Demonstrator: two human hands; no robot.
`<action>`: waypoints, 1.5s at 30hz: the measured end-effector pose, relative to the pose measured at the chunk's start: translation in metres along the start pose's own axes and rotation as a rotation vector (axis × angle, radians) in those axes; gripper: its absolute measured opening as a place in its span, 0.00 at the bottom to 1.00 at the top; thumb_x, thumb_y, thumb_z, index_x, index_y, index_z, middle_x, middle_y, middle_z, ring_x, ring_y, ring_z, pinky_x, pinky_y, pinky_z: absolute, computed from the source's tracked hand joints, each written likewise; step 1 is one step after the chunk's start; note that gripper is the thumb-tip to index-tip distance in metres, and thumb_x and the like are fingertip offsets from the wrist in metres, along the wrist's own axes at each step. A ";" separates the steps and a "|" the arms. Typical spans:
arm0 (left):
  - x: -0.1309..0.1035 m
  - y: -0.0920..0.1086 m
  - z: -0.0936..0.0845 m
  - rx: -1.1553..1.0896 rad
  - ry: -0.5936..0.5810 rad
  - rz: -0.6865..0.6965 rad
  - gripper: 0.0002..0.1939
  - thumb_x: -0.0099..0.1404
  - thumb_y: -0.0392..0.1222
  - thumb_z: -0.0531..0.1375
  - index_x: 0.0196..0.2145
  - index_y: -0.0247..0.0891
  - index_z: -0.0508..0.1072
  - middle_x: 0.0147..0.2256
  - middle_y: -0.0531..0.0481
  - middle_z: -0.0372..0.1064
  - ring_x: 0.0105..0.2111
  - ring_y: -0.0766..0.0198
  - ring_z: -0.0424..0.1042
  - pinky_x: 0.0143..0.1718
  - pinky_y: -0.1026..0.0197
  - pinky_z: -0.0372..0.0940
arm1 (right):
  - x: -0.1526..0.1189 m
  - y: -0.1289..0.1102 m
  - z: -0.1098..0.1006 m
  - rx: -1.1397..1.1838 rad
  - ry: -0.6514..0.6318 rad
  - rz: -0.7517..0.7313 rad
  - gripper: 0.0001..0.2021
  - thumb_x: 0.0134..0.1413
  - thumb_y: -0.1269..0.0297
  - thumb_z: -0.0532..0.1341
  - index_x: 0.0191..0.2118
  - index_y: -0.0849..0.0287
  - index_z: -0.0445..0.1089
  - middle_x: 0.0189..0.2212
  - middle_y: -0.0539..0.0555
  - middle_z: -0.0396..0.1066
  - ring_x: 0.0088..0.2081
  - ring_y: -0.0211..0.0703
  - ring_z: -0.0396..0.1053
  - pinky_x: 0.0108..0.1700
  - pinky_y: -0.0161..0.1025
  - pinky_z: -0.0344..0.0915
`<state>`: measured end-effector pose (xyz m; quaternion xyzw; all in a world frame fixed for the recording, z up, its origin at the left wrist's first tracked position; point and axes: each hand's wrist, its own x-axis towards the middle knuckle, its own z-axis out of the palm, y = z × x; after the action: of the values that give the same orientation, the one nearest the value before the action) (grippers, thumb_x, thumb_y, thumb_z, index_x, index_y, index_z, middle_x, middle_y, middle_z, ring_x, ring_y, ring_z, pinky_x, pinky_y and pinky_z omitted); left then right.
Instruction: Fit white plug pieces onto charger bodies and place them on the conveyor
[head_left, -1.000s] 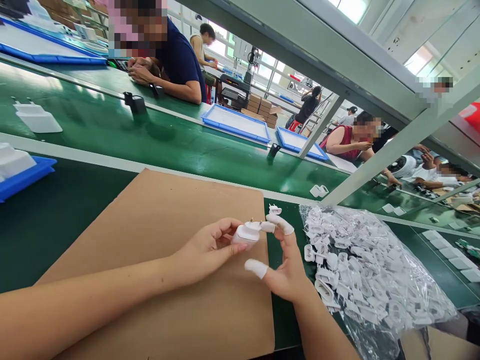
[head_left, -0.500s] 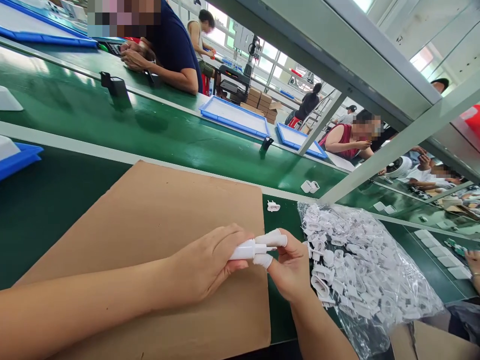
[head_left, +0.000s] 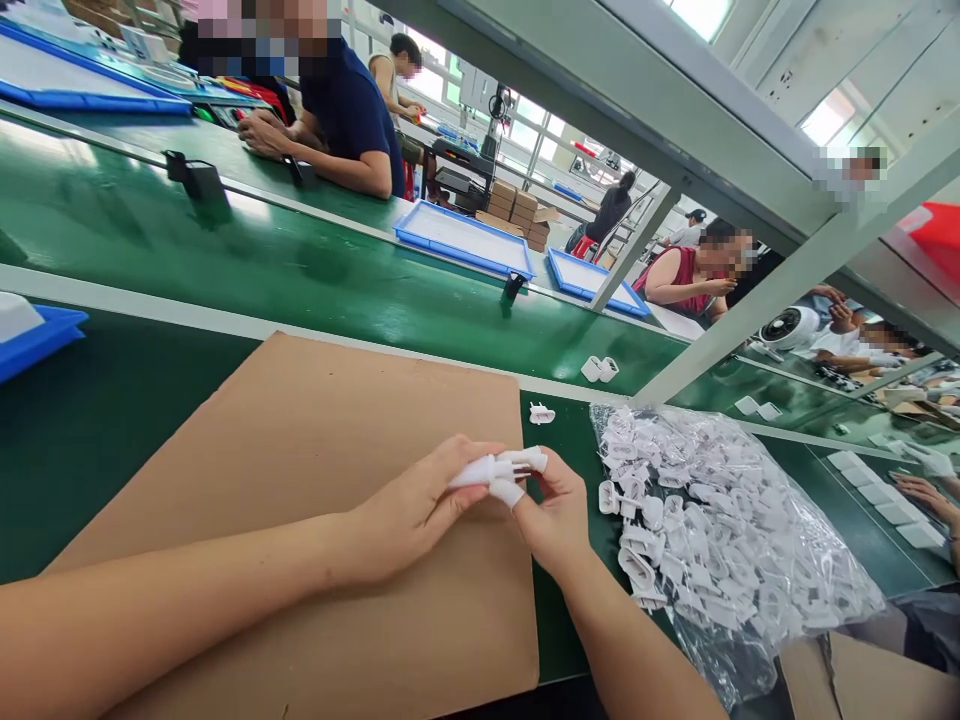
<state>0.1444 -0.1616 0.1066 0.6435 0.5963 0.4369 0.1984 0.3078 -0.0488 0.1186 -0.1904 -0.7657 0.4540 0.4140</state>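
Observation:
My left hand (head_left: pixel 412 510) is closed around the body of a white power plug (head_left: pixel 471 472), whose pins point to the right. White finger cots cover the thumb and a fingertip of my right hand (head_left: pixel 559 515), which grips the plug's pin end from the other side. Part of the plug is hidden by my fingers. Both hands are above a brown cardboard sheet (head_left: pixel 360 420), near its right edge. A loose white plug piece (head_left: pixel 541 413) lies on the green table just beyond the sheet.
To the right, a clear plastic bag (head_left: pixel 750 540) holds many white plug parts. Beyond the table runs a green conveyor belt (head_left: pixel 337 270) carrying black and white pieces. A slanted metal post (head_left: pixel 735 300) rises at right. A blue tray (head_left: pixel 45 340) sits far left; co-workers sit across.
Both hands have shifted slightly left and up with the plug, and its pins are tilted more upward. The belt pieces have moved left, and the view has shifted slightly.

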 end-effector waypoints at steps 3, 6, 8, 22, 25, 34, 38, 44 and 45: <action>0.007 -0.011 0.003 -0.049 0.039 -0.128 0.20 0.72 0.51 0.54 0.55 0.42 0.73 0.51 0.42 0.72 0.54 0.49 0.70 0.58 0.47 0.66 | 0.004 0.012 -0.002 -0.195 -0.082 -0.062 0.07 0.55 0.67 0.65 0.39 0.54 0.80 0.33 0.53 0.76 0.35 0.44 0.74 0.38 0.40 0.73; 0.013 -0.018 0.001 -0.191 -0.019 -0.202 0.20 0.69 0.55 0.59 0.52 0.42 0.75 0.50 0.46 0.76 0.50 0.51 0.74 0.54 0.50 0.69 | 0.003 0.016 -0.006 -0.392 -0.183 -0.088 0.16 0.56 0.71 0.61 0.49 0.54 0.77 0.38 0.56 0.77 0.40 0.48 0.74 0.41 0.43 0.73; 0.014 -0.021 -0.002 -0.254 -0.062 -0.209 0.19 0.67 0.55 0.62 0.49 0.42 0.75 0.47 0.48 0.78 0.47 0.53 0.76 0.51 0.52 0.71 | 0.001 0.016 -0.007 -0.443 -0.212 -0.090 0.24 0.56 0.73 0.59 0.59 0.54 0.71 0.43 0.57 0.77 0.44 0.49 0.75 0.46 0.46 0.74; 0.016 -0.022 -0.001 -0.144 -0.046 -0.118 0.23 0.70 0.58 0.59 0.52 0.40 0.76 0.54 0.44 0.76 0.51 0.52 0.75 0.57 0.53 0.69 | 0.005 0.034 0.011 -0.180 -0.104 0.130 0.15 0.54 0.70 0.63 0.48 0.53 0.72 0.45 0.54 0.77 0.45 0.46 0.75 0.46 0.43 0.75; 0.018 -0.020 -0.002 -0.221 -0.052 -0.189 0.24 0.67 0.60 0.62 0.52 0.40 0.76 0.52 0.45 0.77 0.51 0.51 0.75 0.56 0.52 0.70 | 0.006 0.033 0.010 -0.188 -0.126 0.079 0.11 0.55 0.70 0.63 0.44 0.53 0.75 0.42 0.53 0.75 0.44 0.45 0.74 0.47 0.43 0.74; 0.015 -0.013 0.006 -0.311 0.024 -0.298 0.37 0.60 0.64 0.66 0.59 0.37 0.71 0.54 0.42 0.76 0.54 0.48 0.74 0.61 0.44 0.67 | 0.011 0.038 -0.002 -0.106 -0.152 0.079 0.19 0.57 0.59 0.65 0.54 0.53 0.74 0.48 0.57 0.72 0.49 0.47 0.72 0.51 0.45 0.72; 0.005 -0.001 0.001 -0.192 0.164 -0.320 0.36 0.60 0.68 0.65 0.53 0.36 0.76 0.53 0.42 0.77 0.54 0.43 0.74 0.61 0.43 0.68 | 0.015 0.032 -0.010 -0.053 0.020 0.069 0.17 0.59 0.59 0.63 0.52 0.54 0.75 0.46 0.57 0.72 0.46 0.46 0.72 0.47 0.44 0.73; -0.013 0.006 0.000 0.089 0.303 -0.136 0.26 0.66 0.62 0.61 0.50 0.40 0.79 0.54 0.45 0.77 0.54 0.47 0.75 0.62 0.48 0.67 | 0.018 0.027 -0.015 -0.045 0.129 0.103 0.15 0.58 0.60 0.62 0.49 0.55 0.76 0.45 0.56 0.74 0.45 0.45 0.73 0.42 0.41 0.72; -0.014 0.004 0.001 0.096 0.265 -0.153 0.26 0.67 0.63 0.61 0.49 0.40 0.80 0.52 0.45 0.78 0.53 0.47 0.76 0.61 0.48 0.68 | 0.018 0.027 -0.014 -0.049 0.120 0.104 0.15 0.58 0.60 0.62 0.49 0.55 0.76 0.45 0.56 0.74 0.45 0.45 0.73 0.42 0.41 0.72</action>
<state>0.1488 -0.1756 0.1044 0.5416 0.6847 0.4728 0.1198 0.3066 -0.0151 0.1069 -0.2670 -0.7396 0.4437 0.4300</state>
